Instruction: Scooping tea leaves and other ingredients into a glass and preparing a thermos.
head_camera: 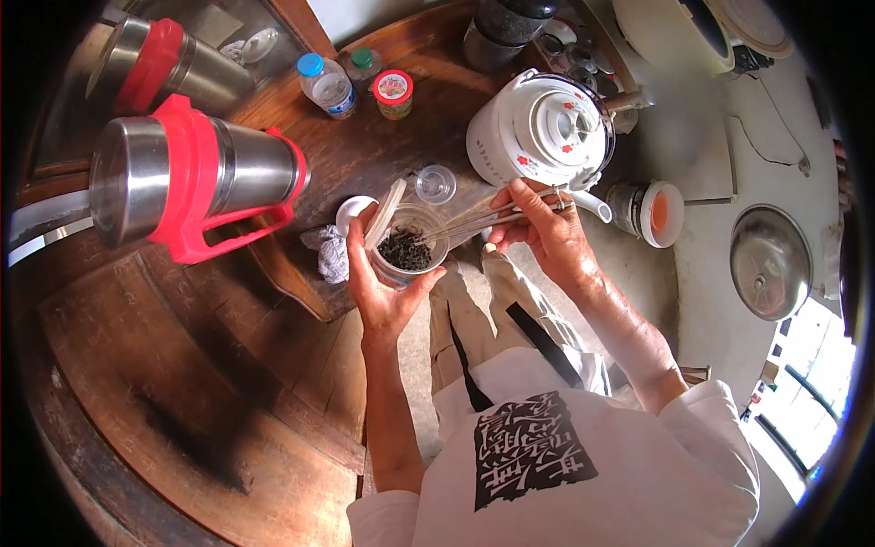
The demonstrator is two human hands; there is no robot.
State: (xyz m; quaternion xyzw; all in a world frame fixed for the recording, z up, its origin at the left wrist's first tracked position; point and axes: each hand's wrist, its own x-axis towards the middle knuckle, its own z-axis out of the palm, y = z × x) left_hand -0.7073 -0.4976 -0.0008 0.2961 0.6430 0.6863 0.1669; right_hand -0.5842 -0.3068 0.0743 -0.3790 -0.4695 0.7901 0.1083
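Observation:
My left hand holds a clear plastic jar tilted towards me, with a pale lid upright between the thumb side and the jar's far rim. Dark, curled dry leaves, like loose tea, lie inside it. In my right hand are thin metal tongs, their tips down in the leaves. Just beyond the jar, a small clear plastic lid or dish rests on the wooden table. A white cup or dish, partly hidden by my left fingers, stands beside a crumpled cloth.
A steel jug with a red handle stands at the left. A white enamel teapot with red flowers is near my right hand. Behind are a blue-capped bottle, a green-capped bottle, a red-lidded jar and a dark container.

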